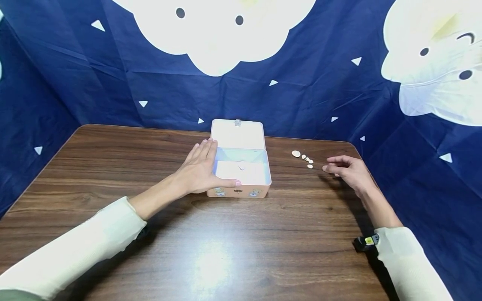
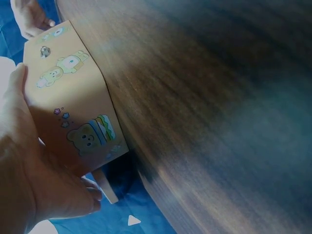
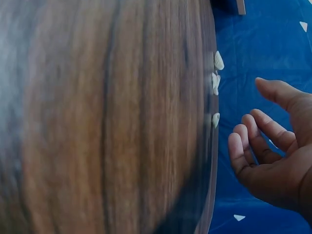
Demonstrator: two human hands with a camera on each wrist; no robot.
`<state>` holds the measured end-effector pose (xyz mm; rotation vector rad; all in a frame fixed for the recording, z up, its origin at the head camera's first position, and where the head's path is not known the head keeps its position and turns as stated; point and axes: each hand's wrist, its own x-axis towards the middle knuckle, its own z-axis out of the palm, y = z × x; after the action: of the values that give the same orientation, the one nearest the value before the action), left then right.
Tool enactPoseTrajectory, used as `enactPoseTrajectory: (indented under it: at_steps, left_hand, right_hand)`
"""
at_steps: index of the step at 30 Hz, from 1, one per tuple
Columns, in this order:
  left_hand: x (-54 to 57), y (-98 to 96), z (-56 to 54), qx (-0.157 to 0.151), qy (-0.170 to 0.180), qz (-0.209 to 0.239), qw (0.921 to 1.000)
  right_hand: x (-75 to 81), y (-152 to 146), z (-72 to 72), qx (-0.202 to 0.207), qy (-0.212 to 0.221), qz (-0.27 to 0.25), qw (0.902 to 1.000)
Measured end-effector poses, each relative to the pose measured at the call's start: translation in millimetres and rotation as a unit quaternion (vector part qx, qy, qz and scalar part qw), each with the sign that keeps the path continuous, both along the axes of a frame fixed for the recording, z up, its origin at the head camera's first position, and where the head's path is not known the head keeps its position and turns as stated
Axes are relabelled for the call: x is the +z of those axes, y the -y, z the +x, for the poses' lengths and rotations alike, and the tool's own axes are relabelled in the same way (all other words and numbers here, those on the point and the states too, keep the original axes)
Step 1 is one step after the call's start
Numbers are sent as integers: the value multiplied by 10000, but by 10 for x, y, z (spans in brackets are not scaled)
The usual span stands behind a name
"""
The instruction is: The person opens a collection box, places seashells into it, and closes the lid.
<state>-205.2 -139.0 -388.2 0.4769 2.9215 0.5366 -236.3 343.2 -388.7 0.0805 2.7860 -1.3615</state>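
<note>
An orange-pink tin box (image 1: 239, 192) with cartoon bears on its sides stands with its lid (image 1: 238, 134) up and back. My left hand (image 1: 201, 167) rests on its left front corner, fingers straight along the left side and thumb across the front rim. A small pale piece (image 1: 242, 167) lies inside the box. Several small white shells (image 1: 296, 154) are scattered on the table to the box's right; the right wrist view shows the shells (image 3: 216, 84) low on the wood. Just right of them hovers my right hand (image 1: 350, 170), fingers loosely bent, holding nothing.
The brown wooden table (image 1: 241, 246) has a rounded back edge. Behind and beside it hangs a dark blue cloth (image 1: 162, 88) printed with white clouds and triangles. A black device (image 1: 363, 243) is strapped at my right wrist.
</note>
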Motion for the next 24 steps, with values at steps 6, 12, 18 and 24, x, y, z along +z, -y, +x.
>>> enactPoseTrajectory:
  at_steps: [6, 12, 18, 24]
  left_hand:
    - [12, 3, 3, -3, 11, 11, 10000]
    - [7, 6, -4, -5, -5, -8, 10000]
    - [5, 4, 2, -5, -26, -43, 10000]
    - [12, -1, 6, -13, -22, -22, 10000]
  right_hand:
    - [-56, -96, -78, 37, 237, 75, 9997]
    - [-95, -167, -135, 163, 460, 138, 9987]
    - [-122, -221, -190, 408, 647, 247, 9968]
    - [-157, -291, -274, 626, 801, 223, 9946]
